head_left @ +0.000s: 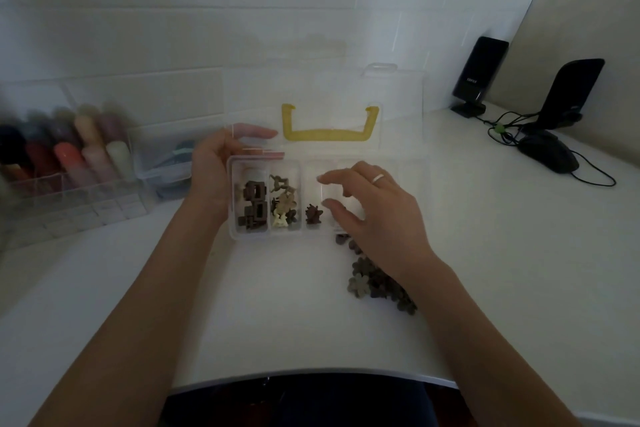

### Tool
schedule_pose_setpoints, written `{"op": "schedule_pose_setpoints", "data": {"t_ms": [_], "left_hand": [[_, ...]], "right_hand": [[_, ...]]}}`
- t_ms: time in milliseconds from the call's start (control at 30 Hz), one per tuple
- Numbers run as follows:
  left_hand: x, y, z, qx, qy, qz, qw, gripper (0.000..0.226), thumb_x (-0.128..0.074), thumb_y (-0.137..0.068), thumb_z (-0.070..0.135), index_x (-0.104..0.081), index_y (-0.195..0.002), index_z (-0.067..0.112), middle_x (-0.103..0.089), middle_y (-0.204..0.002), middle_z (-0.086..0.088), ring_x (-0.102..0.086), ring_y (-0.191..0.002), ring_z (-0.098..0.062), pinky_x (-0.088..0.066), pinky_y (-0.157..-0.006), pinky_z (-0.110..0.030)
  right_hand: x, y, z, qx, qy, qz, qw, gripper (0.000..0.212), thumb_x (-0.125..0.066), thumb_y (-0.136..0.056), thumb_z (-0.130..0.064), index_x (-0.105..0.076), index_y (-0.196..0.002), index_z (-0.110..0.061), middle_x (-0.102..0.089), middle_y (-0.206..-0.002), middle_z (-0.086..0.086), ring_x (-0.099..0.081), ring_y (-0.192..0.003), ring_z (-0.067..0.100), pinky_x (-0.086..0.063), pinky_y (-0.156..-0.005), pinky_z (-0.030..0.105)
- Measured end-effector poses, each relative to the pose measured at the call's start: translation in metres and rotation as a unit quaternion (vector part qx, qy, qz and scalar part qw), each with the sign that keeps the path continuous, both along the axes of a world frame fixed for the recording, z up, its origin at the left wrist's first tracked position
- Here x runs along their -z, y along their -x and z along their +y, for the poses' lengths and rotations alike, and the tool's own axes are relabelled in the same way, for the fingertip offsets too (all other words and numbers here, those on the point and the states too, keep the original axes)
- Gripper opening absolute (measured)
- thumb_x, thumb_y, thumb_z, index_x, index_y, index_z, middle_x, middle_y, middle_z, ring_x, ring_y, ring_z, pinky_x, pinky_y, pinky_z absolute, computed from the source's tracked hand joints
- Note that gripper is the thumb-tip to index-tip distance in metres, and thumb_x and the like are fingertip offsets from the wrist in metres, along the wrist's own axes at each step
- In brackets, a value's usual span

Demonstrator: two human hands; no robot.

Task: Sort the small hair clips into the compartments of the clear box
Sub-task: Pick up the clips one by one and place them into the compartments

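Head view, white desk (485, 253), tiled wall (207, 10), black speakers (479, 74)

Head view: single wide-angle camera, worn high, aimed forward and down; clear box (329, 198) framed close, toward 12 o'clock.

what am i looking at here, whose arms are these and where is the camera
This is one picture from a camera worn on a person's head, looking down at their own two bare hands; no robot is involved. On the white table stands a clear plastic compartment box with its lid open and a yellow handle. The left hand grips the box's left end. The right hand hovers over the middle compartments, fingers relaxed, apparently holding nothing. Small brown and beige hair clips lie sorted inside; a pile of flower-shaped clips waits on the table.
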State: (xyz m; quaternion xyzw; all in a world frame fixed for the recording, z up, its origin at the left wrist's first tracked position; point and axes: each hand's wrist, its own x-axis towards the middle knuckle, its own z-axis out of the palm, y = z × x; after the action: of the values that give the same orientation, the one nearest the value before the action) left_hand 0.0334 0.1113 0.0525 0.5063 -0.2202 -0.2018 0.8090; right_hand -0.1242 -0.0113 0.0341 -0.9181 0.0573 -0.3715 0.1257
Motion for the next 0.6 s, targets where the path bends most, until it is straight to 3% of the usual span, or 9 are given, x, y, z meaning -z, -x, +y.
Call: {"op": "schedule_pose_setpoints", "data": {"t_ms": [100,200,267,400,467,600], "left_hand": [[0.002,-0.004,0.000,-0.012,0.009,0.022,1.000,0.034,-0.041,-0.058,0.018,-0.074,-0.062,0.010,-0.067,-0.055,-0.002,-0.064,-0.052,-0.017,-0.051,-0.056,-0.022],[0.004,-0.008,0.000,-0.031,0.025,0.055,0.998,0.033,-0.043,-0.056,0.018,-0.072,-0.066,0.007,-0.071,-0.063,-0.004,-0.067,-0.057,-0.020,-0.053,-0.061,-0.025],[0.004,-0.009,0.001,-0.044,0.033,0.072,0.996,0.032,-0.044,-0.055,0.018,-0.072,-0.066,0.007,-0.071,-0.065,-0.005,-0.068,-0.059,-0.020,-0.055,-0.061,-0.025],[0.003,-0.010,0.002,-0.061,0.036,0.081,0.994,0.033,-0.043,-0.054,0.018,-0.070,-0.068,0.005,-0.070,-0.063,-0.006,-0.067,-0.058,-0.020,-0.055,-0.062,-0.026],[0.003,-0.011,0.002,-0.061,0.037,0.081,0.994,0.033,-0.043,-0.054,0.018,-0.070,-0.068,0.005,-0.070,-0.063,-0.007,-0.067,-0.059,-0.021,-0.054,-0.063,-0.027],[0.003,-0.011,0.003,-0.055,0.033,0.076,0.995,0.033,-0.044,-0.054,0.018,-0.071,-0.067,0.006,-0.070,-0.065,-0.007,-0.066,-0.059,-0.020,-0.055,-0.063,-0.027]], "right_hand": [[-0.005,0.010,-0.008,-0.025,-0.039,0.012,0.999,0.016,-0.055,-0.086,-0.040,-0.064,-0.090,-0.027,-0.053,-0.066,-0.015,-0.047,-0.058,0.006,-0.046,-0.051,0.024],[-0.005,0.016,-0.017,-0.009,-0.029,0.038,0.999,0.033,-0.050,-0.084,-0.048,-0.064,-0.065,-0.024,-0.044,-0.043,-0.012,-0.041,-0.039,0.005,-0.042,-0.045,0.023],[-0.004,0.017,-0.021,0.009,-0.010,0.070,0.997,0.037,-0.051,-0.083,-0.050,-0.065,-0.059,-0.025,-0.034,-0.038,-0.013,-0.034,-0.035,0.002,-0.033,-0.044,0.018],[-0.004,0.016,-0.022,0.038,0.013,0.189,0.981,0.023,-0.055,-0.085,-0.053,-0.072,-0.088,-0.037,-0.035,-0.044,-0.016,-0.036,-0.044,0.000,-0.028,-0.050,0.015],[-0.002,0.015,-0.021,0.055,0.017,0.248,0.967,0.030,-0.051,-0.085,-0.058,-0.066,-0.107,-0.044,-0.036,-0.052,-0.019,-0.040,-0.057,0.001,-0.028,-0.055,0.015],[-0.002,0.014,-0.017,0.047,-0.005,0.275,0.960,0.023,-0.054,-0.085,-0.055,-0.066,-0.102,-0.046,-0.038,-0.055,-0.020,-0.041,-0.055,0.000,-0.024,-0.051,0.013]]}}
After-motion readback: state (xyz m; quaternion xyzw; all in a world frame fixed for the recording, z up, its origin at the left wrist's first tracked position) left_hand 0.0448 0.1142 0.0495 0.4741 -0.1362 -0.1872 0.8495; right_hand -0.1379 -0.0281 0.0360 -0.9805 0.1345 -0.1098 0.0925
